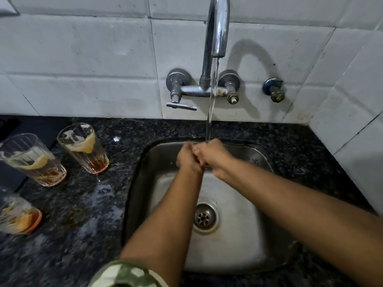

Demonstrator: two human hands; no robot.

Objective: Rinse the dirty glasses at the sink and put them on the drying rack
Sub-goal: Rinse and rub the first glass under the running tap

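3 dirty glasses on the dark speckled granite desk [87,204], all left of the sink. nearest glass [17,214] sits at the left edge, partly cut off, orange-brown residue at the base. middle glass [34,159] is further back, ribbed, w/ foam streaks and brown liquid at the bottom. far glass [83,148] is just right of it, same ribbed type, foam ring near the top & amber liquid at the base. glasses stand apart, not touching. wet patches on the desk btwn them and the sink.

steel sink [238,235] has its drain [205,217] at centre. left hand [186,157] and right hand [213,155] are pressed together over the back of the basin, fingers curled in, under the water stream [211,112]. can't tell if anything is held btwn them. camo sleeve [126,275] on the left arm, bottom edge.

wall-mounted chrome tap [217,27] above, running, lever handle [181,106] at its lower left. small blue valve [273,90] on the white tiles to the right.
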